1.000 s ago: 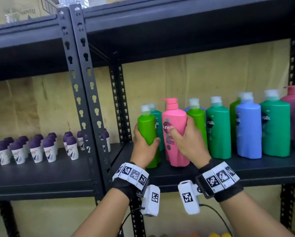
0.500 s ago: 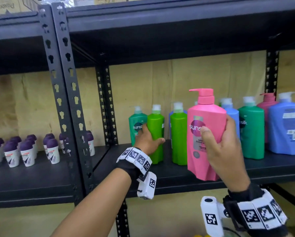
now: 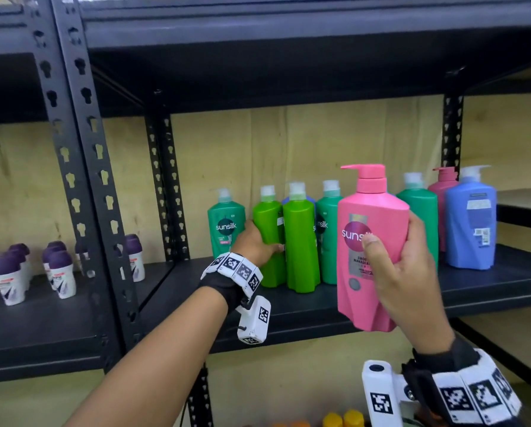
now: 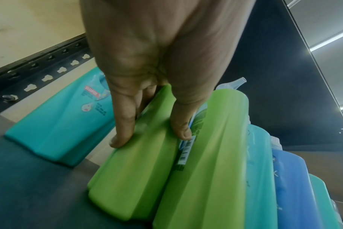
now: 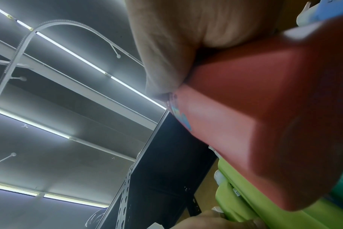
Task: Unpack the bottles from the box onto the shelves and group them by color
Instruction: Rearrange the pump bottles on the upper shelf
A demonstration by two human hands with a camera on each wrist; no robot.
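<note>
Many shampoo bottles already stand mixed on the shelf (image 3: pixel 489 291) mid-frame, but the right hand (image 3: pixel 403 272) wraps its fingers around a pink Sunsilk bottle (image 3: pixel 372 241) lifted in front, while the left hand (image 3: pixel 255 241) grips a lime green bottle (image 3: pixel 269 241), so color sorting looks unfinished.

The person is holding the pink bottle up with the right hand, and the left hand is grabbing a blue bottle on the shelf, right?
Not quite. The right hand does hold the pink bottle up, but the left hand grips a light green bottle, not a blue one. The left wrist view shows the fingers and thumb wrapped round that green bottle as it stands on the shelf.
</note>
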